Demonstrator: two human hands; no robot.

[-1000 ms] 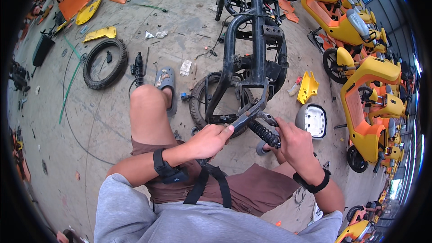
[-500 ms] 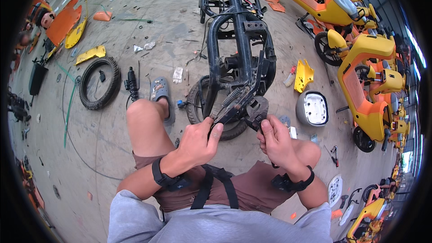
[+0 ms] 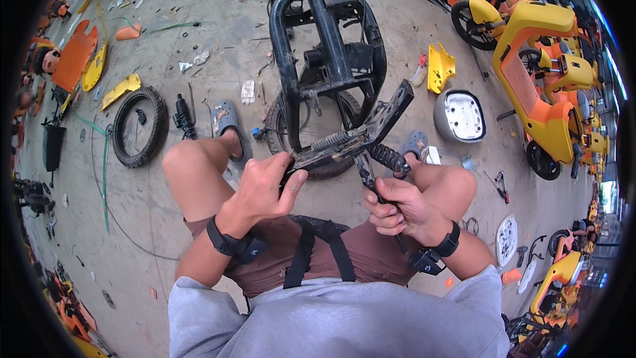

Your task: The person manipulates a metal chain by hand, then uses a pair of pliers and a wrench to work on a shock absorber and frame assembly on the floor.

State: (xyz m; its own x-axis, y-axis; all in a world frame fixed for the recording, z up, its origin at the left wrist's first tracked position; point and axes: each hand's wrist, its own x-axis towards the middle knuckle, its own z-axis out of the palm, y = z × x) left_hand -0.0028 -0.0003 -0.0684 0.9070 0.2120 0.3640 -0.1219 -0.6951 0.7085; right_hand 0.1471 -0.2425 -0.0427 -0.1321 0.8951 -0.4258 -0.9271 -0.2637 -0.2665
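My left hand [image 3: 268,185] is closed around the near end of a black metal stand [image 3: 394,107]. A coil spring [image 3: 329,142] runs along the stand, which angles up to the right. My right hand [image 3: 401,207] grips a dark wrench-like tool [image 3: 365,174], seen nearly edge-on, its upper end against or just under the stand. A black coil shock absorber [image 3: 389,158] lies just behind the tool. Beyond my hands is a black scooter frame [image 3: 326,30] with a wheel [image 3: 273,129] beneath it. Whether the stand is joined to the frame I cannot tell.
A loose tyre [image 3: 120,129] and another shock absorber [image 3: 183,116] lie on the left. To the right are a grey-and-white shell [image 3: 462,119], a yellow panel [image 3: 439,68], pliers [image 3: 501,187] and a row of yellow-orange scooters [image 3: 536,86]. My knees flank the work.
The stand has swung, its far end now pointing up to the right. My right hand has lowered and the tool has turned from broadside to edge-on. The view has shifted.
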